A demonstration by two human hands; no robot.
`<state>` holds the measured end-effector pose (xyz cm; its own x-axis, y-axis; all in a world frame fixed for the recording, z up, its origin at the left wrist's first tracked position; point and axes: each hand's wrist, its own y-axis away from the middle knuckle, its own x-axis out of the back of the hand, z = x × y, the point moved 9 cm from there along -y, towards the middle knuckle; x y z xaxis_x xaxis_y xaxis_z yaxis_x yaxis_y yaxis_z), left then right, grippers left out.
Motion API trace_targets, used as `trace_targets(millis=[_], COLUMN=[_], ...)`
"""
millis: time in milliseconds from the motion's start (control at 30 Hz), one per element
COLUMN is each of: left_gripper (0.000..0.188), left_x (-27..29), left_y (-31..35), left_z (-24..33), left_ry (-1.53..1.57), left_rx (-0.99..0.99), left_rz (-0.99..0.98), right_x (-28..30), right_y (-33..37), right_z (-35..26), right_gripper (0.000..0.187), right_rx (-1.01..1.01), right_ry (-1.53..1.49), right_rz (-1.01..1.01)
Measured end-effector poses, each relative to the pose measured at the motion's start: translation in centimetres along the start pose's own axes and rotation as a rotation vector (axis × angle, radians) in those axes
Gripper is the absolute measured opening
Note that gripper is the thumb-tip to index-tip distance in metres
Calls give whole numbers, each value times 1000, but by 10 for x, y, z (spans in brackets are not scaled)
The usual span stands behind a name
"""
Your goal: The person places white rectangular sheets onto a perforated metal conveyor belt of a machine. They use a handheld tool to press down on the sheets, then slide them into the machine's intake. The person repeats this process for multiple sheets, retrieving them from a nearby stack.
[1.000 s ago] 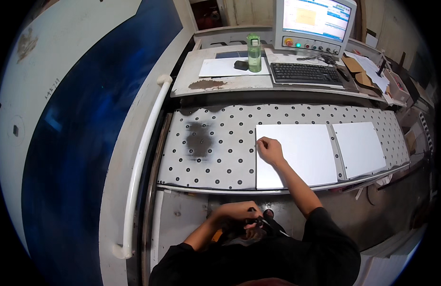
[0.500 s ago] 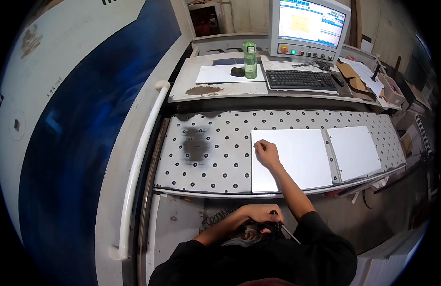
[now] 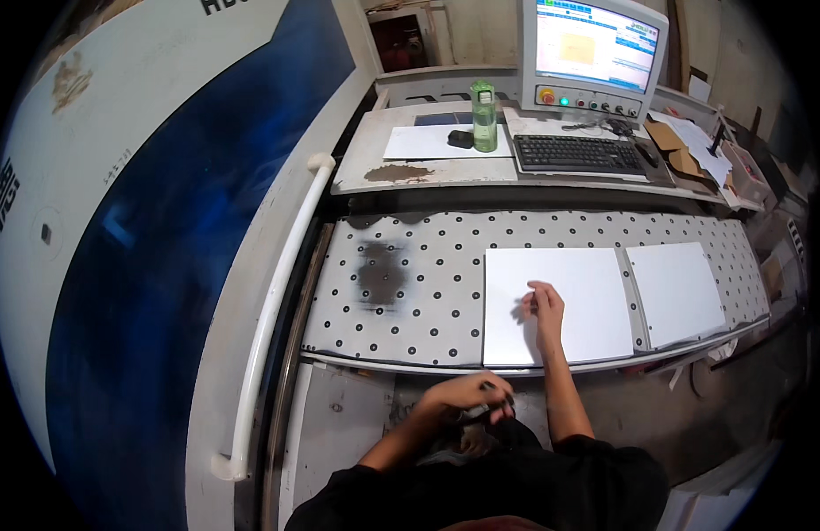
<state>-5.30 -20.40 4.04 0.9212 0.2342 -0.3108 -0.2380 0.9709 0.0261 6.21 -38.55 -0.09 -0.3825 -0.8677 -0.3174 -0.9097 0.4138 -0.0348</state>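
My right hand (image 3: 548,308) is over the larger white panel (image 3: 587,332), its fingers loosely curled and apart, with a shadow on the panel beside them. Nothing plainly shows between these fingers. Close to my body, below the table's front edge, my left hand (image 3: 463,391) is closed around a dark handheld tool (image 3: 497,389), apparently an air blow gun; most of it is hidden by the fingers. A smaller white panel (image 3: 677,296) lies to the right of the larger one, a narrow gap between them. Both rest flat on the perforated grey machine table (image 3: 437,305).
A white rail (image 3: 273,319) runs along the blue and white machine at the left. Behind the table, a shelf holds a green bottle (image 3: 484,119), a black keyboard (image 3: 578,155), a mouse (image 3: 647,153) and papers (image 3: 693,146). A monitor (image 3: 591,53) stands above.
My right hand has left the larger panel's left edge and moved right and nearer, its fingers loosening. My left hand has shifted slightly left; the tool's thin metal tube no longer shows. The view has turned slightly.
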Motion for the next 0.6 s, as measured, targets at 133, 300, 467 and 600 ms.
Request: trace_targets(millis=[133, 300, 467, 600], left_gripper=[51, 43, 80, 45], left_x=[65, 53, 41, 86], left_y=[28, 19, 8, 69], left_z=[23, 37, 42, 78], left_ry=[156, 65, -565, -208], left_rx=[-395, -484, -233, -502], left_rz=[592, 824, 736, 1082], right_x=[-20, -101, -63, -31], right_y=[76, 151, 123, 114], right_z=[-13, -71, -40, -47], right_gripper=[40, 90, 60, 29], right_rx=[-45, 393, 322, 35], right_ry=[108, 630, 555, 397], right_rz=[-294, -577, -342, -296])
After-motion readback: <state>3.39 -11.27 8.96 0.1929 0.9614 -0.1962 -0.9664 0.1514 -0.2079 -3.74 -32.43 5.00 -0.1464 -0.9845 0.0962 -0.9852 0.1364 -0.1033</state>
